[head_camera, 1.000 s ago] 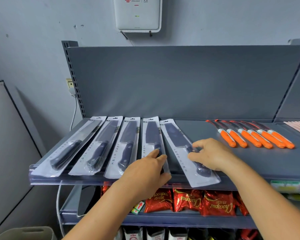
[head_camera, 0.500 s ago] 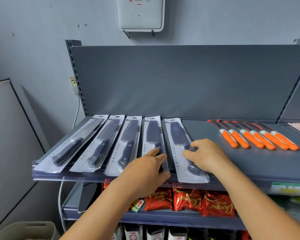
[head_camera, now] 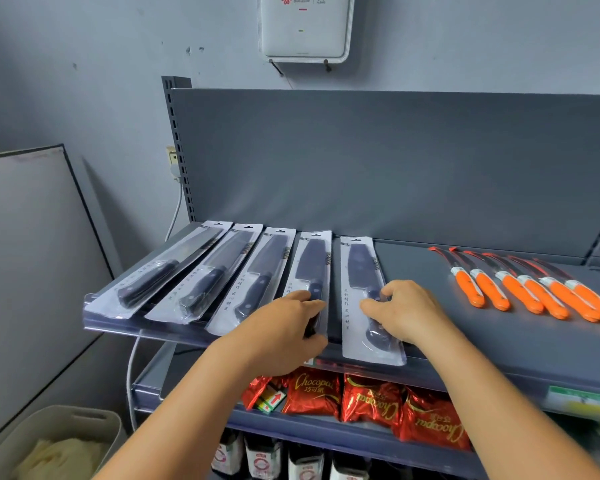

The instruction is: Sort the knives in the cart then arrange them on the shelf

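— Five packaged knives lie flat on the shelf, handles toward the person. Which ones are the hands on?

— The left hand rests on the fourth packaged knife, fingers fairly straight over its handle end, not curled round it. The right hand lies on the fifth packaged knife, fingertips bent and pressing the pack near the handle; I cannot tell whether it actually pinches it.

— And the other three?

— The three packaged knives fan out just left of the left hand, untouched.

— Anything past the right hand?

— Six orange-handled knives in a row, well apart from it. Below both hands, red snack bags sit on the lower shelf.
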A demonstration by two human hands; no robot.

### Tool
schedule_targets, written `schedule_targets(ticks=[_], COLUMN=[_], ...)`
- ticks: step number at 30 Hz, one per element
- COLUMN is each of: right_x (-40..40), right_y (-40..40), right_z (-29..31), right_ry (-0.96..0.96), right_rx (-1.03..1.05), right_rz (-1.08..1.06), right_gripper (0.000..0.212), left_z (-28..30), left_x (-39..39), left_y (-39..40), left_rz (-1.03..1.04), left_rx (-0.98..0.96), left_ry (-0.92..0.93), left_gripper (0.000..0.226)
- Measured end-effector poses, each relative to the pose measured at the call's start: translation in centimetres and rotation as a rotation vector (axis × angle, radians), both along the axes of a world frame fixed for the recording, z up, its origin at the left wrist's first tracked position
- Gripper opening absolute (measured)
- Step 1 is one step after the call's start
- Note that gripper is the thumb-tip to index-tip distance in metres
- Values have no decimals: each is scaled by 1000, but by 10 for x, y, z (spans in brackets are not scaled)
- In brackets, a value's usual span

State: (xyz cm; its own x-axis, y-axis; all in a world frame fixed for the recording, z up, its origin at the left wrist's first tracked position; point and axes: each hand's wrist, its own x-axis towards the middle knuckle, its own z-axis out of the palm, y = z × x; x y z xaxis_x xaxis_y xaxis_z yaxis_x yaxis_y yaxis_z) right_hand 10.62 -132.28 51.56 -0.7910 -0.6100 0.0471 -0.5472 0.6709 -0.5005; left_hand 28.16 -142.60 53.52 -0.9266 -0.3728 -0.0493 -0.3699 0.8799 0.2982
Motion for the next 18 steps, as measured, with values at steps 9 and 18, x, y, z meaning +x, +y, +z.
schedule_targets(ticks=[9,18], right_x=[-5,20], right_y=[-1,15], right_z=[-5,7], right_ry=[8,-34], right_rx=[54,25], right_rz=[23,36], right_gripper=[38,41], left_z=[-3,1], left_x=[0,14], left_y=[6,9], left_rz=[38,58], left_rx=[11,-1], left_ry=[25,22], left_gripper=[60,63])
